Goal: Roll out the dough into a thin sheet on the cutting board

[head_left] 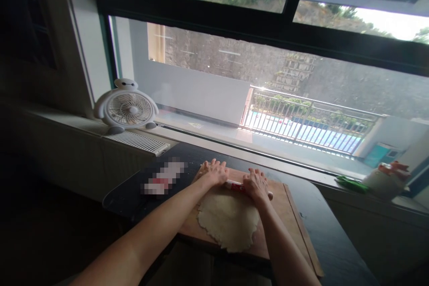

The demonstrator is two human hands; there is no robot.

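Observation:
A thin, pale sheet of dough (228, 219) with a ragged edge lies on the wooden board (298, 228). Across its far end is a rolling pin (237, 186), its middle showing red and white between my hands. On the left part of the pin rests my left hand (214, 172), fingers bent over it and pointing away from me. My right hand (256, 183) lies over the right part, with the pin's rounded wooden end sticking out beyond it. The undersides of both hands are hidden.
The board sits on a dark table (321, 196) beside a window. A blurred-out pale and red item (164, 178) lies left of the board. On the left ledge stands a white fan (129, 107); a green item (351, 184) and a pale bag-like object (387, 181) are at the right sill.

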